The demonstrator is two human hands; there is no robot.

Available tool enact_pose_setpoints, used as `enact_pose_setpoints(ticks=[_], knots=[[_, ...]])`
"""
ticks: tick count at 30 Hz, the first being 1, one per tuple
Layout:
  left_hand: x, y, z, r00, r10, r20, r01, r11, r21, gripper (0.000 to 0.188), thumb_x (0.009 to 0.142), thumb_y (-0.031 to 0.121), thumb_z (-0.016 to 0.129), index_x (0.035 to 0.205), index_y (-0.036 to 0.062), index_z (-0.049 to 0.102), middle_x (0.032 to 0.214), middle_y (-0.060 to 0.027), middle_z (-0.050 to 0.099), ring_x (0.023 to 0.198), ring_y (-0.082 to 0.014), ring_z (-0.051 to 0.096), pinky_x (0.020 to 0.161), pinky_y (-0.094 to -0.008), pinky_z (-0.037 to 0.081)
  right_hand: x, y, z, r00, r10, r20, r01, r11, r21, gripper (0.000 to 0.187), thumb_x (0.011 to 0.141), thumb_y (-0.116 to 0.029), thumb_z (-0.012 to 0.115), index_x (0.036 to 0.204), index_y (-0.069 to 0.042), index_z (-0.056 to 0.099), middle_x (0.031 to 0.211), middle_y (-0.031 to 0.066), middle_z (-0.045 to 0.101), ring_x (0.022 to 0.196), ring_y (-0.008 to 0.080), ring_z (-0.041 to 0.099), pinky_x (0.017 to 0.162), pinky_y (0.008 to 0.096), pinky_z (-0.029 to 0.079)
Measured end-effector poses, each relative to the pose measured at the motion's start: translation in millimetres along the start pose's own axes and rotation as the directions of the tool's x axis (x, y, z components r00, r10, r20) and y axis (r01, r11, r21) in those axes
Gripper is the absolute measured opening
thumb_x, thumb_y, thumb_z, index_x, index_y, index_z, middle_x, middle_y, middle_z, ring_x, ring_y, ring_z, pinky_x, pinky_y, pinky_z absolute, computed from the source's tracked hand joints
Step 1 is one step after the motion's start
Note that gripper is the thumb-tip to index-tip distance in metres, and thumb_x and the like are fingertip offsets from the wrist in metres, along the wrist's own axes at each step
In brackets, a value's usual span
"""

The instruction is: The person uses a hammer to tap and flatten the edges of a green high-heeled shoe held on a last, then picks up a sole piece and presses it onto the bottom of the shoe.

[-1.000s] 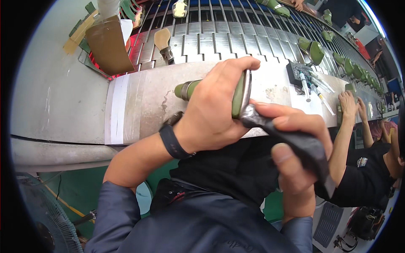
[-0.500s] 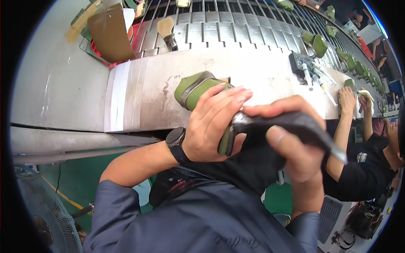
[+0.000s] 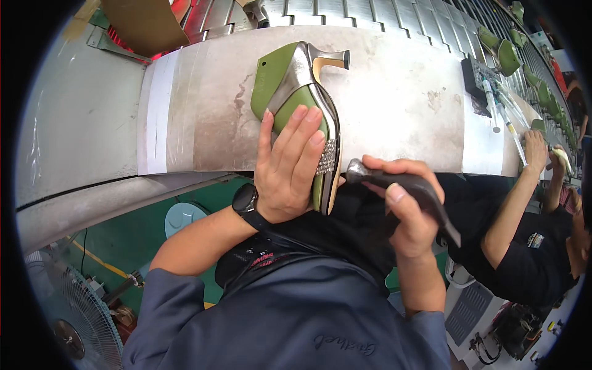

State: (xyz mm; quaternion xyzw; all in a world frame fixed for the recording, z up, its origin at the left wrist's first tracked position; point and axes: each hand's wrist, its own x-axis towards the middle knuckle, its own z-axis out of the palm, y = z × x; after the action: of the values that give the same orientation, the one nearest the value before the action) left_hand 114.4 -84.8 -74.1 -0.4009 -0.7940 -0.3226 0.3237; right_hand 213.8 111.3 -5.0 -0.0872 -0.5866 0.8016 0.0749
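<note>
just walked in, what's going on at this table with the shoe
A person's left hand holds a heeled shoe with a green form inside it, fingers spread across its side. The shoe's sole faces right, and its toe points toward the person. The right hand grips a dark hammer, its rounded metal head close to the sole near the toe. Farther right, syringes lie on the table, near a co-worker's hand.

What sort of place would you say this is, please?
Probably a shoe factory: the left hand holds a heeled shoe on a green last, and similar green forms line a slatted metal track.
</note>
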Motion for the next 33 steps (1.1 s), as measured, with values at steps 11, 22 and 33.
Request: enact_pose_setpoints(ticks=[11,22,33], knots=[[-1.3,2.5,0.0,0.999,-0.036,0.003,0.036,0.999,-0.029,0.039,0.104,0.012,0.058,0.142,0.0029,0.050,0.146,-0.0247,0.061,0.138,-0.0401,0.059,0.119,-0.0692,0.032,71.7,-43.8,6.3,0.948,-0.017,0.319,0.111,0.954,-0.280,0.030,0.085,-0.004,0.069,0.113,0.007,0.063,0.115,0.0277,0.075,0.109,0.0284,0.073,0.101,0.0388,0.055],[2.1,2.6,3.8,0.999,-0.038,0.004,0.038,0.998,-0.053,0.043,0.103,0.013,0.059,0.143,0.0013,0.049,0.148,-0.0260,0.059,0.139,-0.0409,0.058,0.119,-0.0688,0.031,48.7,-53.2,16.3,0.813,-0.196,0.548,0.506,0.703,-0.499,0.032,0.068,0.003,0.081,0.099,0.004,0.072,0.099,0.0205,0.077,0.095,0.0338,0.079,0.086,0.0380,0.065],[-2.4,3.3,1.3,0.999,-0.053,0.011,0.054,0.997,-0.062,0.041,0.104,0.013,0.058,0.143,0.0020,0.049,0.146,-0.0269,0.060,0.138,-0.0423,0.058,0.117,-0.0718,0.032,20.8,-38.9,8.8,0.960,-0.044,0.277,0.157,0.902,-0.401,0.031,0.087,0.004,0.075,0.115,0.007,0.062,0.122,0.0272,0.074,0.111,0.0297,0.076,0.098,0.0389,0.059]])
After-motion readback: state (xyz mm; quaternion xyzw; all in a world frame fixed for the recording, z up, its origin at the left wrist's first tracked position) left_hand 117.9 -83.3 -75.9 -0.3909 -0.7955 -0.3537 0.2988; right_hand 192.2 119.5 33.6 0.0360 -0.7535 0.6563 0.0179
